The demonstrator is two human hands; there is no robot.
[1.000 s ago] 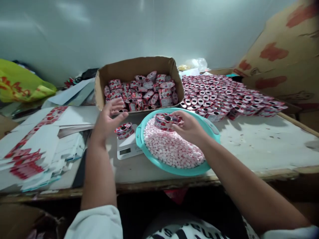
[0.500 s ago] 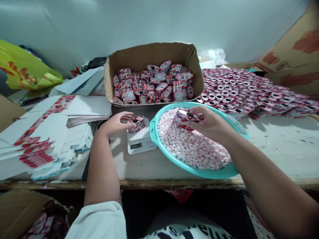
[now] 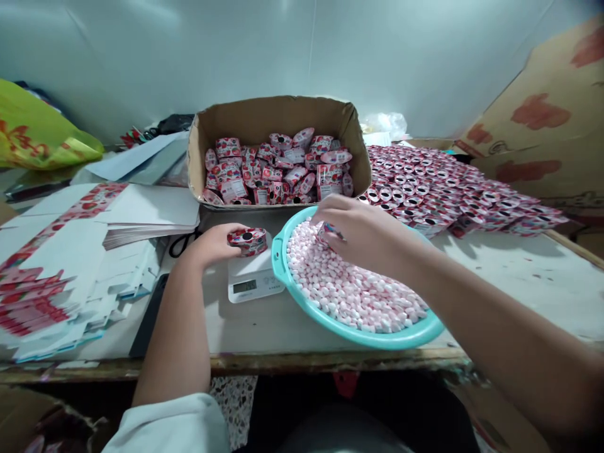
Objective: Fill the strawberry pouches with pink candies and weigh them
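My left hand (image 3: 219, 244) closes on the left end of a small red-and-pink strawberry-print candy box (image 3: 248, 242) with a dark oval opening on top. That box sits on a white digital scale (image 3: 257, 288), whose display digits are too blurred to read. My right hand (image 3: 352, 226) grips a second candy box (image 3: 329, 233), mostly covered by the fingers. It dips tilted among small pinkish-white candies (image 3: 349, 289) heaped in a turquoise basin (image 3: 372, 343). My right fingertips are partly hidden.
Behind the scale stands a cardboard carton (image 3: 278, 104) with many printed boxes inside. Rows of upright boxes (image 3: 438, 189) with dark openings fill the back right. Flat white printed cartons (image 3: 66, 251) are stacked at the left, near a yellow bag (image 3: 42, 126).
My left hand has come in against the box on the scale and closed on it. The box in my right hand has tipped down into the candies. The view has shifted slightly.
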